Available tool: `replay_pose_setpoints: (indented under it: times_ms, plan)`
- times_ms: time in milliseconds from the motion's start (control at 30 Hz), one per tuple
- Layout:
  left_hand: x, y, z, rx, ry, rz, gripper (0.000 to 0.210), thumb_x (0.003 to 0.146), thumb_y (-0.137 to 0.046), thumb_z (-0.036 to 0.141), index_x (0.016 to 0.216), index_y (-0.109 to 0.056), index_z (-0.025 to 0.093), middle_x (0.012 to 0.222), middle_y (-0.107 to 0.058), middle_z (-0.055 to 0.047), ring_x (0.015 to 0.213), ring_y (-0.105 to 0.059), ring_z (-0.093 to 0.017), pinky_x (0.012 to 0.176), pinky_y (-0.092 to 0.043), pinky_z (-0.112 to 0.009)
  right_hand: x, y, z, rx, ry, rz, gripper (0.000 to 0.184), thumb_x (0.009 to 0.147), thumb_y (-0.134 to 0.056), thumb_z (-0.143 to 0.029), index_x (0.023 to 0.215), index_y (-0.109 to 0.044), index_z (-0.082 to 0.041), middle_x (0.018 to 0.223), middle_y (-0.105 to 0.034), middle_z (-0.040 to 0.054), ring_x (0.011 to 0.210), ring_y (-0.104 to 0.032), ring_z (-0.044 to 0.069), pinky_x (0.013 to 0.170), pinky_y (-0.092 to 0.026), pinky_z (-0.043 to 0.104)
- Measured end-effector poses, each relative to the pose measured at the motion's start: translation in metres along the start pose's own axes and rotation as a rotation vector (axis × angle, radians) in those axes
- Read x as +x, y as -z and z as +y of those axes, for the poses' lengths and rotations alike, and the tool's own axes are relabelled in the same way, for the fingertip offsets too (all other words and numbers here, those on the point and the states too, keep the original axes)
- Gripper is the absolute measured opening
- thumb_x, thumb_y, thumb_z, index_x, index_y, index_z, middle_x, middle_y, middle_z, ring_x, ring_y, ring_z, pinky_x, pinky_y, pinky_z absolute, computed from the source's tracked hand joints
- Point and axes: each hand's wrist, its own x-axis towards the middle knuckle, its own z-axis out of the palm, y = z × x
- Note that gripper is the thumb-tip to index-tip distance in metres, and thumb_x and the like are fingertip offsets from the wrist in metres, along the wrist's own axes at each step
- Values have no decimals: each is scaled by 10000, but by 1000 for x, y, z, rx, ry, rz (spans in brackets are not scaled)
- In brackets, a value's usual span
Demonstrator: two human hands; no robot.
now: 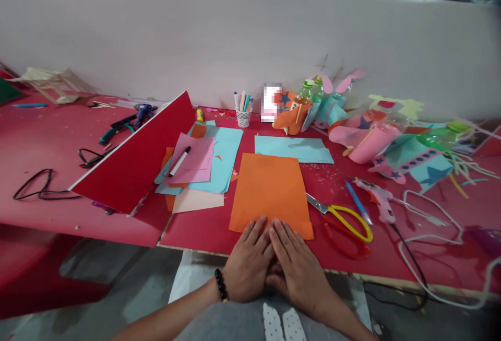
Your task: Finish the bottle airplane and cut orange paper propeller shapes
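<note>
Though messy, red table (199, 228) by partition (235, 43).

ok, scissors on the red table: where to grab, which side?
I'd take the scissors by the loop handles, right hand coming from the near right. The loops lie spread toward that side, while the blades point left, reaching the edge of the orange sheet. The blue pen lies just beyond the handles, so avoid coming from there.

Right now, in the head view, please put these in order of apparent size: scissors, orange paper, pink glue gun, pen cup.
Largest to smallest:
orange paper
scissors
pink glue gun
pen cup
The cup stands farthest away, so its true rank is unsure.
</note>
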Motion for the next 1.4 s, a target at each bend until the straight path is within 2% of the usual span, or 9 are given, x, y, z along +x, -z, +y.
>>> replay_pose_setpoints:
  times_ms: [300, 533, 733, 900, 1100, 1167, 1233, 1300, 1400]
  plan:
    - [-8, -1, -9, 30, 32, 25, 658, 906, -327, 531, 1462, -220, 196, 1524, -231, -76, 1402, -173, -281, 1126, -173, -438, -17, -6, 10, -88, -144, -24, 908, 821, -456, -637, 1465, -188, -55, 1489, -293, 204, 1388, -204, 339, 1042, -335, 485]
    - [-34, 18, -32, 104, 112, 26, 669, 884, -367, 556, 1433, -302, 179, 1499, -275, -133, 1386, -232, -281, 1104, -231, -433, -25, 0, 18, -139, -202, 9, 906, 827, -471, -618, 1480, -134, -88, 1465, -345, 203, 1358, -289, 332, 1018, -363, 471]
    - [-51, 31, -43, 107, 195, 12, 552, 910, -419, 414, 1409, -337, 194, 1474, -339, -106, 1360, -302, -245, 1100, -257, -431, -40, 2, 27, -202, -239, 32, 855, 816, -472, -635, 1426, -291, -64, 1442, -385, 199, 1333, -333, 346, 985, -392, 494]
    - [-33, 47, -51, -34, 259, 34, 353, 908, -446, 347, 1220, -540, 209, 1300, -551, -61, 1215, -466, -221, 1049, -324, -395, -35, 4, 35, -182, -212, 42, 746, 834, -471, -606, 1317, -457, -37, 1383, -463, 210, 1278, -407, 350, 983, -404, 488]
    - [6, 62, -64, -119, 247, -44, 443, 742, -674, 378, 1140, -587, 204, 1030, -637, -84, 988, -550, -267, 849, -426, -395, -6, 23, 49, 15, -257, 12, 460, 842, -575, -343, 1227, -541, -95, 1172, -603, 169, 1098, -534, 302, 939, -441, 437]
    - [13, 63, -69, -171, 226, -101, 337, 718, -691, 336, 1016, -632, 191, 960, -650, -75, 931, -572, -256, 811, -430, -367, 4, 32, 50, 98, -278, -18, 385, 794, -625, -274, 1151, -580, -137, 1086, -612, 141, 1027, -550, 289, 890, -460, 424]
    - [17, 63, -74, -240, 195, -132, 163, 722, -667, 258, 865, -648, 180, 886, -653, -57, 858, -590, -222, 760, -431, -317, 12, 40, 50, 191, -290, -44, 197, 764, -628, -201, 959, -618, -173, 971, -613, 100, 933, -562, 257, 816, -474, 384]
    - [19, 69, -80, -322, 167, -93, 37, 734, -622, 180, 768, -637, 179, 839, -645, -39, 810, -594, -186, 719, -427, -274, 20, 49, 49, 295, -295, -61, 55, 762, -591, -142, 779, -574, -192, 849, -603, 54, 820, -566, 214, 725, -467, 327]
    - [23, 90, -93, -497, 187, 104, 34, 761, -592, 170, 782, -617, 180, 838, -643, -28, 786, -595, -155, 717, -438, -252, 34, 67, 49, 448, -325, -3, 77, 800, -543, -157, 738, -529, -200, 718, -591, 3, 682, -561, 169, 633, -436, 279]
